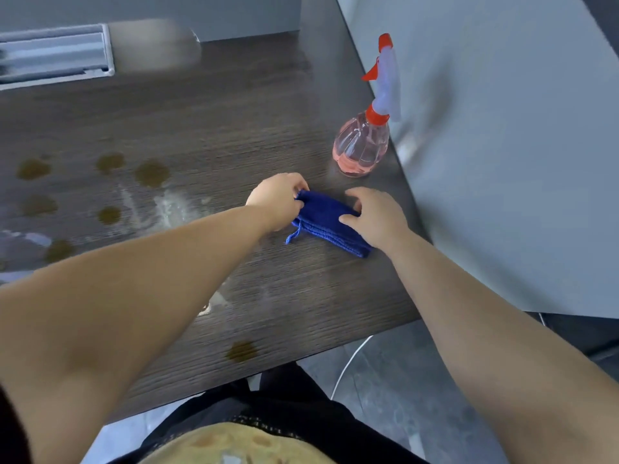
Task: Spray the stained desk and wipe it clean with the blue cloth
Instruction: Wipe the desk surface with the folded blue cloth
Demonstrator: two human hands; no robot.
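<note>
A brown stain (241,350) is sitting near the front edge of the dark wood-grain surface (234,122); further in, the folded blue cloth (326,219) is lying on the right part; the left hand (278,199) is pinching its left end with curled fingers, and the right hand (376,216) is gripping its right side; more stains (150,174) and wet streaks (170,209) are showing to the left; beyond the cloth, the pink spray bottle (361,145) is standing upright.
</note>
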